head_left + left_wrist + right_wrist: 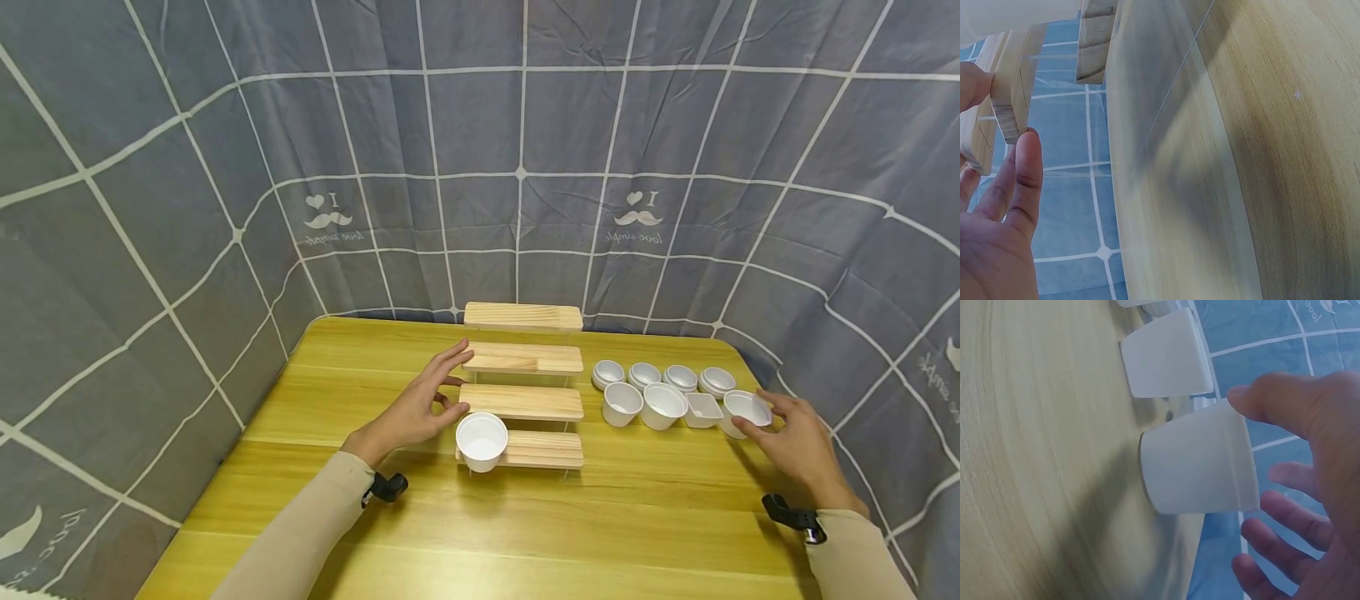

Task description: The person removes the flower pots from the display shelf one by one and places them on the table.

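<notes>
My left hand is at the left end of a tiered wooden stand. In the left wrist view, its thumb and a finger pinch the end of one plank. A white cup stands at the left of the lowest step. Far right, my right hand reaches around another white cup at the end of the front row. Its thumb touches the rim, while the other fingers spread loosely by the opposite side. That cup stands upright on the table.
To the right of the stand are two white cups and a small square container. Behind them runs a row of low round white bowls or lids. A grey grid curtain surrounds the wooden table.
</notes>
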The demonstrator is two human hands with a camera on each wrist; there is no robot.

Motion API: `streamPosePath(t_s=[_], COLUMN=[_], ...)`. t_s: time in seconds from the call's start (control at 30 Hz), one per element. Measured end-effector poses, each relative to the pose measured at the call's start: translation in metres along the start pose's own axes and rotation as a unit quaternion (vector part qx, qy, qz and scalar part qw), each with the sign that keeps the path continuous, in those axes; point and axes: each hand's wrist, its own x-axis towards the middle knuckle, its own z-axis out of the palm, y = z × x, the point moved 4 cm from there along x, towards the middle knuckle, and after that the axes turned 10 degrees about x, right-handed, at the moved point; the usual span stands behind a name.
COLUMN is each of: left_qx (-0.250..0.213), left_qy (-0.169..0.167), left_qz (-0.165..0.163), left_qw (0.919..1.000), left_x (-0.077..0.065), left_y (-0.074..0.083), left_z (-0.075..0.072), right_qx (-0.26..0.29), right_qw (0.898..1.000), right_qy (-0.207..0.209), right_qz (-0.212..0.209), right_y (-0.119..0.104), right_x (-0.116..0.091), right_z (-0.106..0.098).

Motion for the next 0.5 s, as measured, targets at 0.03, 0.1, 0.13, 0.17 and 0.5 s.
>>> streamPosePath(t_s=[0.03, 0.1, 0.13, 0.17, 0.5], left_qx=[0.0, 0.0, 0.0, 0.0, -0.001], left_qy=[0.0, -0.001, -0.001, -0.001, -0.001], left_qz=[0.0, -0.001, -0.001, -0.001, 0.0], left_qw=[1.0, 1.0, 1.0, 1.0, 1.0], left_x=[0.0, 0.0, 0.0, 0.0, 0.0], left_y=[0.0, 0.0, 0.0, 0.0, 0.001], left_z=[0.0, 0.0, 0.0, 0.0, 0.0], right_qx=[-0.001, -0.001, 0.0, 0.001, 0.019], right_qw=[1.0, 1.0, 1.0, 1.0, 1.0], right_qy=[0.002, 0.005, 0.004, 0.003, 0.012], right_qz=[-0.002, -0.004, -0.003, -0.001, -0.007], right_y=[-0.001, -0.003, -0.003, -0.004, -0.016], right_x=[0.0, 0.0, 0.0, 0.0, 0.0], right_z=[-0.001, -0.002, -0.002, -0.002, -0.003])
